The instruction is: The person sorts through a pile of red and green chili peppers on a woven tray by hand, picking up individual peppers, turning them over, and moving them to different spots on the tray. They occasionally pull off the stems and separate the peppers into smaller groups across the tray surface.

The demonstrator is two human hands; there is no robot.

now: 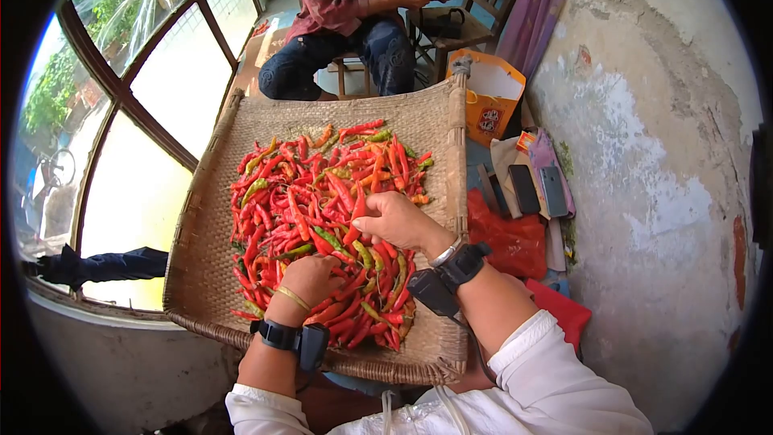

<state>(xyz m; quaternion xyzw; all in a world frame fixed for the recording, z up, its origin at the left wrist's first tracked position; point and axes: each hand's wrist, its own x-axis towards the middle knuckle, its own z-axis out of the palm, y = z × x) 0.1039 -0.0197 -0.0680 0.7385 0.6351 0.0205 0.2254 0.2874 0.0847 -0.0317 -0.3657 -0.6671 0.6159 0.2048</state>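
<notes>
A broad woven bamboo tray (197, 274) carries a heap of chili peppers (274, 193), mostly red with some green and orange ones. Over the middle of the heap, my right hand (398, 221) pinches a red chili pepper (357, 208) between thumb and fingers. My left hand (310, 280) rests lower on the near part of the heap, back of the hand up. Its fingers are curled in among the peppers, and their tips are hidden. Both wrists wear black strapped devices.
A seated person (346, 8) is beyond the tray's far edge, near a wooden chair (475, 8). To the right lie an orange box (487, 97), phones (553, 191) and a red plastic bag (507, 234) by the wall. Windows and a folded umbrella (117, 266) are left.
</notes>
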